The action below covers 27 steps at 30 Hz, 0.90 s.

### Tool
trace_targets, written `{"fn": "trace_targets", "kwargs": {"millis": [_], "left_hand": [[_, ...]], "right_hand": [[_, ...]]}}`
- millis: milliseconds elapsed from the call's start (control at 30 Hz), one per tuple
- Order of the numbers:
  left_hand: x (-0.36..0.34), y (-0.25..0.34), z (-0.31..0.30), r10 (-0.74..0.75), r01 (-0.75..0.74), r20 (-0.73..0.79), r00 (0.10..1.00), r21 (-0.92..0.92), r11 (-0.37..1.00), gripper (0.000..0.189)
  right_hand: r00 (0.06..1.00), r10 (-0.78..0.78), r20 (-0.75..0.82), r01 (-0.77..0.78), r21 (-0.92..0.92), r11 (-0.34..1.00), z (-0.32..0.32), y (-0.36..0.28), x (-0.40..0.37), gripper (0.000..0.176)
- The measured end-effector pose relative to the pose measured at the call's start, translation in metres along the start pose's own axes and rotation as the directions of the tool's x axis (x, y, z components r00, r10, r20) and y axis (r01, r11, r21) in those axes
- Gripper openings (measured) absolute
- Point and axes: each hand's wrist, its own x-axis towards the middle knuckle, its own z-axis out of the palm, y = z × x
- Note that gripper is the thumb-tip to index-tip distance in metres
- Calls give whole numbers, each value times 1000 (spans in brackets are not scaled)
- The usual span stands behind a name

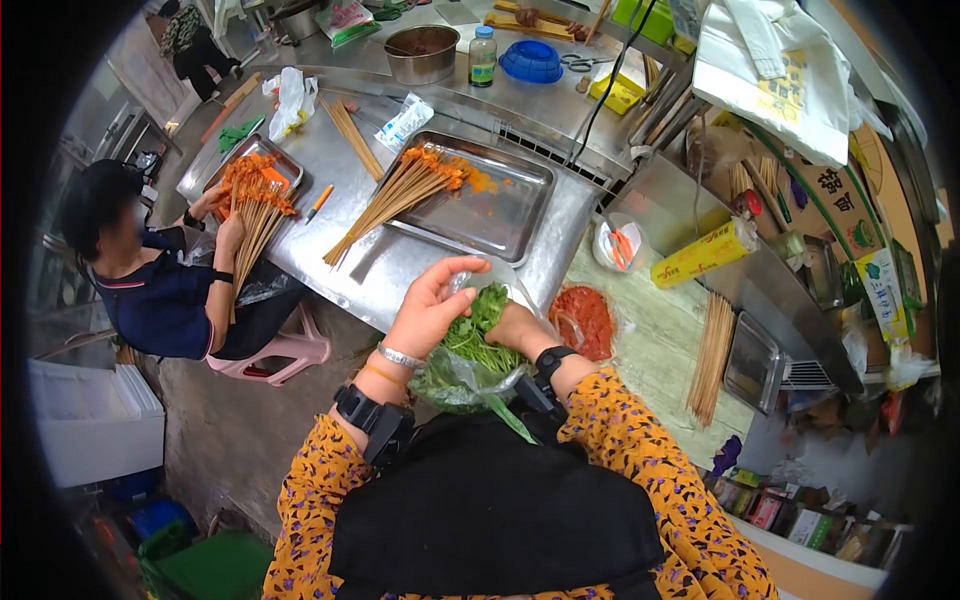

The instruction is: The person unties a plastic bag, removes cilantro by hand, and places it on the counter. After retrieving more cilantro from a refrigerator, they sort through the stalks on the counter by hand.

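Leafy green herbs, which look like cilantro, sit in a clear plastic bag close to my apron. My right hand reaches into the bag's mouth, its fingers closed around the herbs and partly hidden by leaves. At the other side of the mouth, my left hand has its fingers and thumb curled at the thin plastic rim. Just right of the bag, red raw meat lies on plastic. Beyond my hands a metal tray carries a pile of skewers with orange-coated food.
On the left a seated person holds more coated skewers over a smaller tray. An orange-handled knife lies on the steel table. Bare skewers and another tray are at right, near a yellow box and white bowl.
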Motion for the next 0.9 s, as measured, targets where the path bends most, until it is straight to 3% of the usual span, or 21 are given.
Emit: {"fn": "trace_targets", "kwargs": {"millis": [33, 67, 100, 133, 167, 200, 233, 300, 333, 400, 433, 467, 533, 667, 733, 900], "left_hand": [[-4, -2, -3, 0, 0, 1, 1000, 0, 1000, 35], [-9, -4, -6, -17, 16, 6, 1000, 49, 999, 35], [-13, -6, -9, -32, 30, 13, 999, 95, 995, 35], [-17, -12, -13, -28, 26, 18, 999, 90, 996, 35], [-20, -24, -17, 29, -74, 114, 993, 416, 906, 33], [-23, -36, -19, 53, -192, 219, 974, 683, 705, 32], [-26, -47, -14, 58, -195, 219, 974, 682, 705, 32], [-30, -75, 0, 56, -256, 258, 964, 863, 436, 23], [-30, -90, -2, 56, -253, 255, 965, 861, 441, 23], [-27, -114, -7, -85, -184, 230, 969, 911, 368, 20], [-25, -119, -11, -84, -184, 231, 969, 909, 374, 20], [-22, -123, -16, -9, -122, 142, 990, 878, 463, 22], [-17, -129, -20, 57, -34, 3, 998, 826, 562, 20], [-4, -139, -15, -3, 23, -24, 1000, 893, 449, 17], [-3, -135, -11, 16, 3, -16, 1000, 800, 600, 16], [-6, -140, -13, 44, -27, -2, 999, 758, 652, 16]], "right_hand": [[1000, 1, -1, -1, 0, 1000, -2, 9, 7, 64], [988, 58, 145, -98, 286, 953, -6, 18, 20, 60], [953, 71, 295, -225, 528, 819, -12, 23, 30, 57], [891, 200, 407, -412, 544, 731, -31, 9, 20, 46], [893, 204, 401, -411, 542, 733, -38, 3, 14, 46], [859, 236, 455, -478, 546, 689, -43, 1, 12, 41], [820, 262, 509, -542, 543, 641, -47, -6, 7, 37], [838, 284, 465, -517, 514, 684, -49, -11, 0, 37], [828, 262, 496, -529, 533, 661, -47, -9, 0, 37], [815, 245, 525, -544, 549, 635, -41, 1, 2, 36], [849, 207, 486, -491, 582, 648, -37, 10, 4, 35], [878, 170, 447, -439, 613, 657, -33, 19, 6, 34], [872, 206, 444, -460, 597, 657, -36, 18, 1, 33], [874, 240, 422, -470, 616, 632, -34, 9, -7, 37], [870, 216, 443, -479, 658, 581, -29, 22, 1, 36], [865, 143, 481, -491, 751, 441, -22, 34, 4, 33]]}}
